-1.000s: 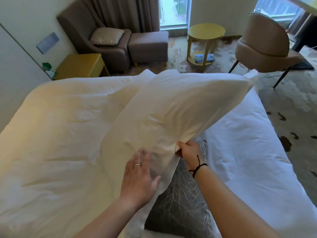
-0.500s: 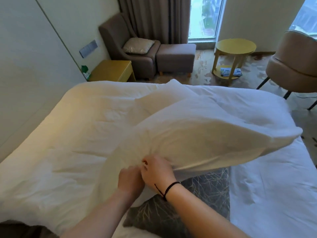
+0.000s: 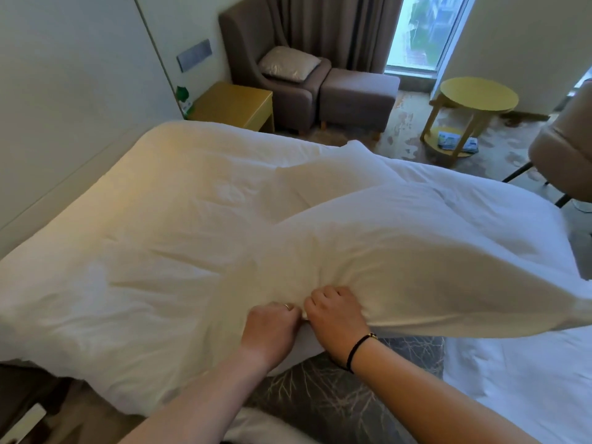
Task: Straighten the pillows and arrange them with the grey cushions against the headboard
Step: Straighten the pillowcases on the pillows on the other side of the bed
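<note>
A large white pillow (image 3: 426, 267) is held up over the bed, stretching from the middle to the right edge of the view. My left hand (image 3: 270, 331) and my right hand (image 3: 336, 318) sit side by side, both clenched on the pillow's near edge. Beneath them lies a grey cushion (image 3: 346, 398) with a pale branch pattern, partly hidden by my arms and the pillow. A second white pillow (image 3: 323, 187) lies farther back on the white bedding (image 3: 134, 251). The pale headboard panel (image 3: 64, 107) rises at the left.
A yellow bedside table (image 3: 234, 104) stands past the bed's far corner. Behind it are a brown armchair (image 3: 256, 46) with a silver cushion (image 3: 288, 64) and a footstool (image 3: 358, 94). A round yellow side table (image 3: 474, 97) and a tan chair (image 3: 567, 149) stand on the right.
My left hand went from flat on the pillow to gripping its edge beside the right hand. The pillow has tipped from standing upright to lying lower and extending right.
</note>
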